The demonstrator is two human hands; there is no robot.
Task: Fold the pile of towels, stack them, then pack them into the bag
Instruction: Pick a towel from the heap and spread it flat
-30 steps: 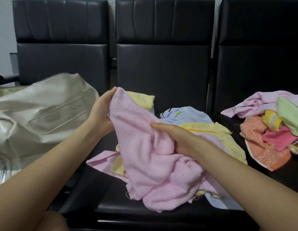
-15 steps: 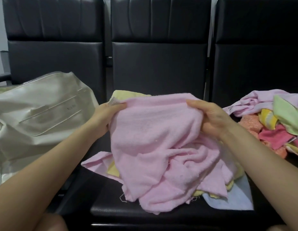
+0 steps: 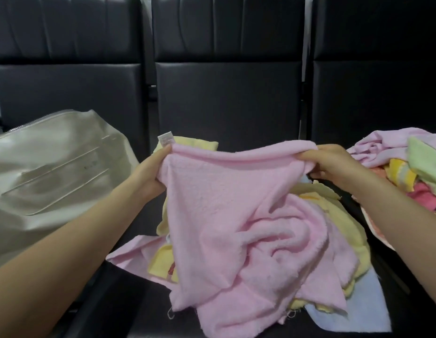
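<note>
A pink towel (image 3: 226, 206) hangs stretched between my hands over the middle seat. My left hand (image 3: 151, 172) grips its top left corner, where a small white label sticks up. My right hand (image 3: 331, 164) pinches the top right corner. The towel's lower part lies crumpled on a heap of yellow, pink and light blue towels (image 3: 339, 240) on the seat. A cream zip bag (image 3: 53, 176) lies on the left seat. A second pile of unfolded towels (image 3: 412, 164), pink, green, yellow and orange, sits on the right seat.
Three black padded chairs (image 3: 226, 101) stand side by side, backrests upright behind the towels. The front edge of the middle seat (image 3: 139, 306) shows bare black cushion. A narrow gap separates each seat from its neighbour.
My right hand slid along the towel's top edge to the right corner, and both hands pulled apart. The pink towel went from bunched to spread wide between them.
</note>
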